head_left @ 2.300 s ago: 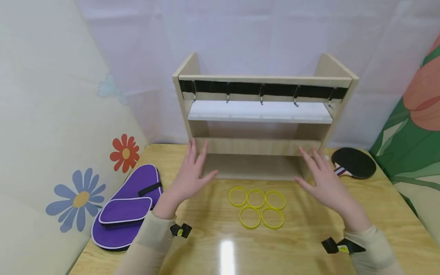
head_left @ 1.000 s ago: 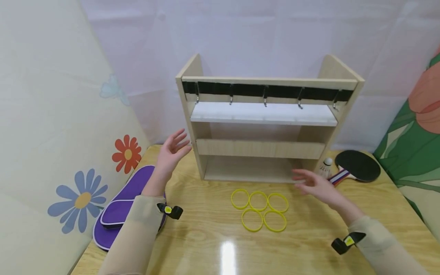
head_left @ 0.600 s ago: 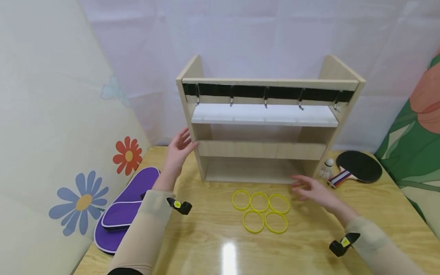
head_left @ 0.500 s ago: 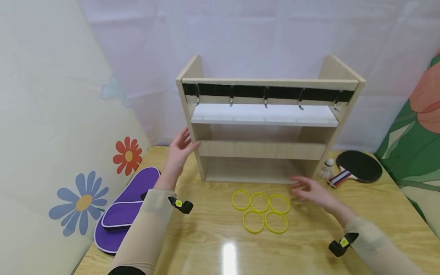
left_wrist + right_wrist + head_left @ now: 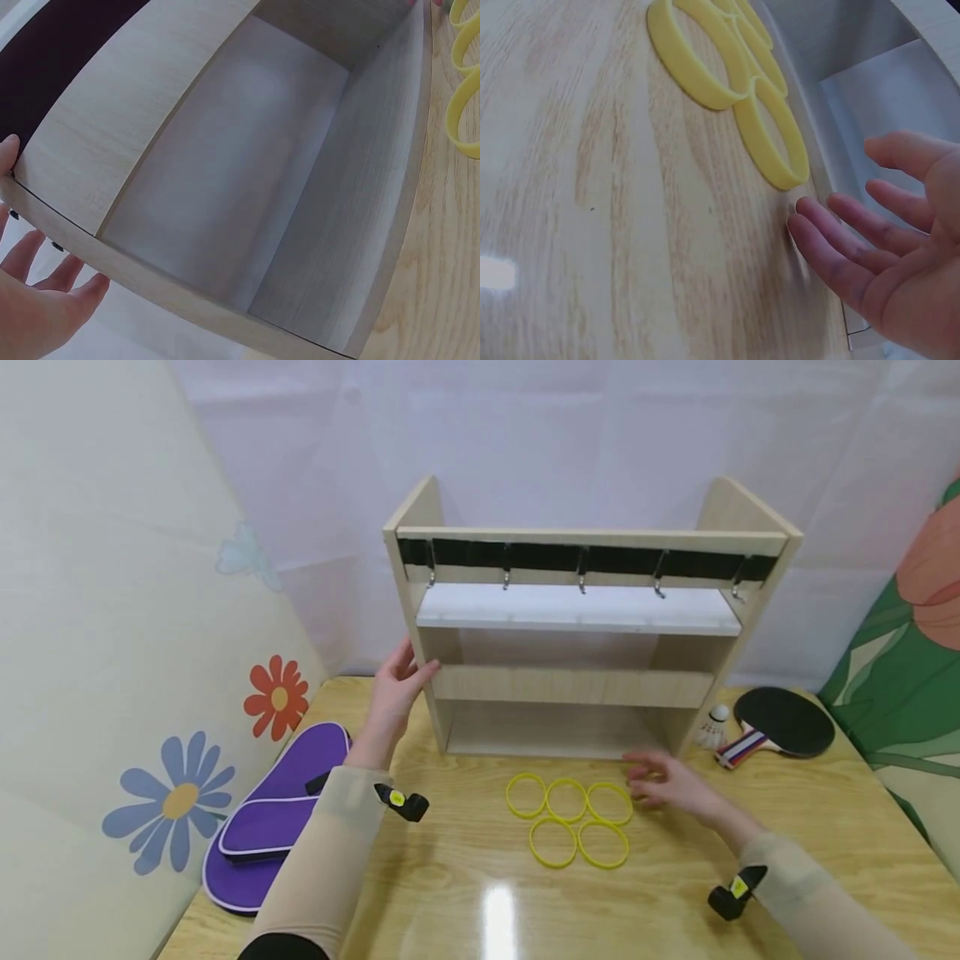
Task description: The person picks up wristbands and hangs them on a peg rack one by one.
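Observation:
In the head view, my left hand (image 5: pixel 392 689) holds the left side panel of a pale wooden shelf unit (image 5: pixel 570 687), thumb over its front edge and fingers behind. The left wrist view shows the thumb and curled fingers (image 5: pixel 69 271) on either side of that panel. My right hand (image 5: pixel 670 783) hovers with loosely bent fingers by the unit's lower right front corner. Close to its fingertips lies the rightmost yellow ring (image 5: pixel 609 784), also seen in the right wrist view beside the hand (image 5: pixel 911 270), which holds nothing.
Several yellow rings lie flat on the wooden table (image 5: pixel 435 877). Small metal hooks (image 5: pixel 582 578) hang from the unit's black strip. A purple racket case (image 5: pixel 266 827) is at the left. A shuttlecock (image 5: pixel 715 725) and black table tennis paddle (image 5: pixel 783 721) lie at the right.
My left hand has moved from before the unit round to its left panel, the thumb now over the edge. My right hand has come down and left, nearer the rings.

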Demonstrator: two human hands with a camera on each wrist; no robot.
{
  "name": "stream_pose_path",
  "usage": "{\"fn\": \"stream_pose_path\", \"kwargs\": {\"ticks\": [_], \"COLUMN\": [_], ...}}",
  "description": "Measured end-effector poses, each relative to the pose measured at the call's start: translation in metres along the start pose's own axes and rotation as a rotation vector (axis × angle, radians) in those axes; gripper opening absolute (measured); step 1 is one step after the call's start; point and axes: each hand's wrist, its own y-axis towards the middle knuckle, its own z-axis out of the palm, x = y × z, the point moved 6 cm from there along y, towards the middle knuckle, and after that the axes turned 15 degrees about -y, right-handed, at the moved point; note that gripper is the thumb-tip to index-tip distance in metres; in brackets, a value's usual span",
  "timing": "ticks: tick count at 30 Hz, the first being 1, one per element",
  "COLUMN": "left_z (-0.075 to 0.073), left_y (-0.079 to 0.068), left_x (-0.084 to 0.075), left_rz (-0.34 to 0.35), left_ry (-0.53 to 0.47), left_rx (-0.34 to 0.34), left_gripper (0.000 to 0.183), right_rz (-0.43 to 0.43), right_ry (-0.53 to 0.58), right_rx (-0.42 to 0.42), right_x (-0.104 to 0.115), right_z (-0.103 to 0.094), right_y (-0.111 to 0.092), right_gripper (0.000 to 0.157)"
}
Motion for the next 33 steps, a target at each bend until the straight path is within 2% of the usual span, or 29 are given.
{"fn": "stream_pose_path", "kwargs": {"ticks": [6,11,21,27,33], "left_z": [0.003,0.001,0.002,0.002,0.005], "left_y": [-0.001,-0.003,0.000,-0.001,-0.003], "left_x": [0.002,0.004,0.004,0.007,0.008], "left_rz": [0.006,-0.013,-0.035,-0.069,-0.060], "left_ry": [-0.025,-0.004,0.026,0.029,0.013], "left_rx": [0.049,0.052,0.083,0.082,0.082], "left_gripper": [0.062,0.057,0.057,0.057,0.056], "right_rz": [0.021,0.012,-0.019,0.022,0.060], "right_ry": [-0.013,-0.019,-0.108,-0.150,-0.195], "right_rx": [0.014,0.030,0.027,0.006,-0.027], "right_x": [-0.005,-0.005,-0.004,-0.007,-0.009], "right_z": [0.006,0.010,0.012,0.014,0.014], "right_y": [0.005,0.008,0.016,0.017,0.017], "right_gripper": [0.056,0.055,0.049,0.047,0.039]}}
